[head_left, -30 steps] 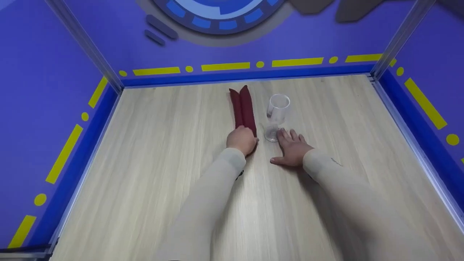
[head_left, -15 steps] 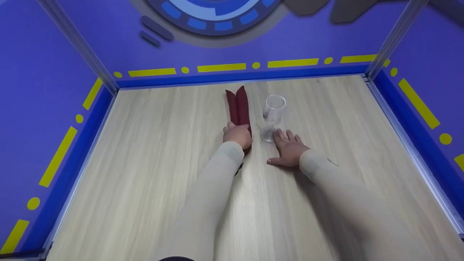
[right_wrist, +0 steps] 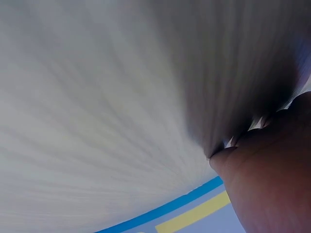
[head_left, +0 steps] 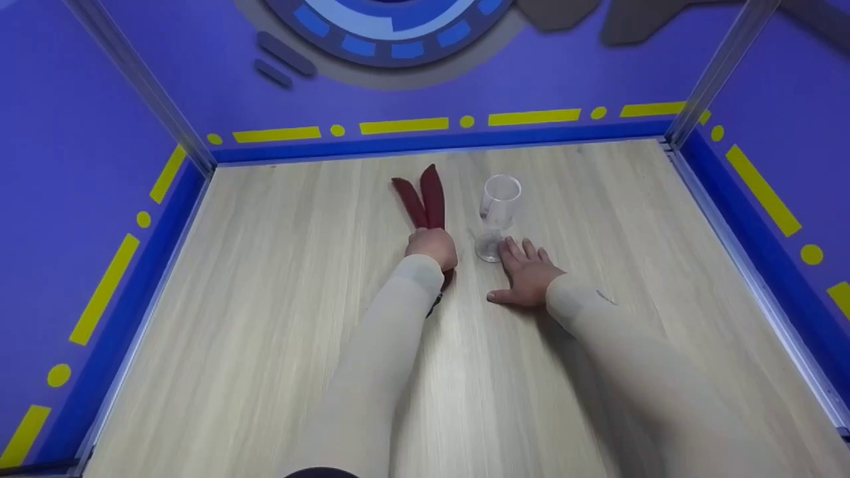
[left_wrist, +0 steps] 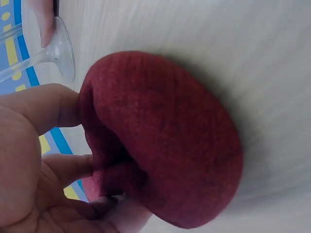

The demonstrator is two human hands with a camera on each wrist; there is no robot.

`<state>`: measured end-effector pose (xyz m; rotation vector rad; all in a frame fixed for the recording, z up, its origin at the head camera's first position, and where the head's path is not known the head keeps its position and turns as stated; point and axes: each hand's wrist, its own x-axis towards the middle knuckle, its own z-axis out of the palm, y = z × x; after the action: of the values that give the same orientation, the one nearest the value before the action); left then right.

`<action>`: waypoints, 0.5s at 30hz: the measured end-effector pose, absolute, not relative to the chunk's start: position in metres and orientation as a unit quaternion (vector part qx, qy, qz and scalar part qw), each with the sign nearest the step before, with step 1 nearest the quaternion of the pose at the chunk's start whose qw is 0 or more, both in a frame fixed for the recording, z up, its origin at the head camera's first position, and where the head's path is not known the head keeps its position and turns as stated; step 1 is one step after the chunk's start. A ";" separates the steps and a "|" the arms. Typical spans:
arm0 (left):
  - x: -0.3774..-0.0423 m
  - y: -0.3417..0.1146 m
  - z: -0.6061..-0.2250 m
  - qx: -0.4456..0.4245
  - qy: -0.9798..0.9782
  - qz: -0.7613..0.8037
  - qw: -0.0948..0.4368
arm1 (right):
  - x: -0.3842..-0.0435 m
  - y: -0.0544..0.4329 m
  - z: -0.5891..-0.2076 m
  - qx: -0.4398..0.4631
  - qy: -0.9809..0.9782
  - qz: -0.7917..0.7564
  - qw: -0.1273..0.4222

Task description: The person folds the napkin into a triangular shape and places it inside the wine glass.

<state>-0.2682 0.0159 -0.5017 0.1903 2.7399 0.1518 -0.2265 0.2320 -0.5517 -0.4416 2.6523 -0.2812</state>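
Observation:
My left hand (head_left: 433, 247) grips a dark red cloth napkin (head_left: 433, 196) around its folded middle. Two pointed ends fan out beyond the fingers in the head view, spread in a V. The left wrist view shows the rounded fold of the napkin (left_wrist: 170, 131) close over the table, with thumb and fingers curled at its sides. To the right stands a clear stemmed glass (head_left: 501, 199), upright. My right hand (head_left: 530, 273) lies flat with fingers spread, its fingertips right at the glass's foot (head_left: 489, 249). In the right wrist view, part of that hand (right_wrist: 272, 179) shows at the lower right.
The pale wood-grain table (head_left: 265, 299) is enclosed by blue-purple panels with yellow markings. The back panel (head_left: 544, 73) rises behind the napkin and glass. Metal posts (head_left: 724, 73) stand at the back corners.
The napkin's two ends, side by side earlier, have spread apart into a V and swung left. My left hand has changed its hold on the napkin. The right hand stays beside the glass's foot.

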 end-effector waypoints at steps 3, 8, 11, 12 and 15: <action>-0.270 0.012 -0.505 0.069 0.981 0.064 0.172 | -0.227 0.232 -0.553 -0.160 0.957 -0.100 0.218; -0.274 0.007 -0.513 0.065 0.980 0.102 0.158 | -0.227 0.234 -0.556 -0.165 0.958 -0.097 0.213; -0.275 0.004 -0.515 0.066 0.979 0.109 0.157 | -0.228 0.235 -0.557 -0.167 0.958 -0.099 0.210; -0.276 0.003 -0.515 0.066 0.979 0.110 0.157 | -0.228 0.235 -0.557 -0.168 0.958 -0.100 0.208; -0.276 0.001 -0.514 0.067 0.978 0.110 0.163 | -0.228 0.235 -0.558 -0.168 0.959 -0.103 0.204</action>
<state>-0.2758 0.0010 -0.5141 0.1913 2.7894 0.3146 -0.2278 0.2346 -0.5579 -0.4679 2.6750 -0.2873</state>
